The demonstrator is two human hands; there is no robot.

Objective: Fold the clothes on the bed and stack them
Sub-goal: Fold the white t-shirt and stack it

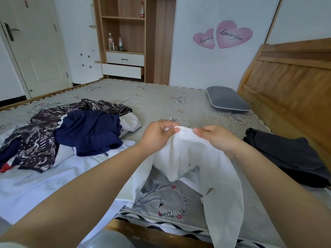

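Both hands up: the left hand (157, 135) and right hand (216, 138) pinch the top edge of the white garment (195, 161), lifted above the bed (161, 97). Best to slide the pinches apart to the corners, so it hangs flat and square.
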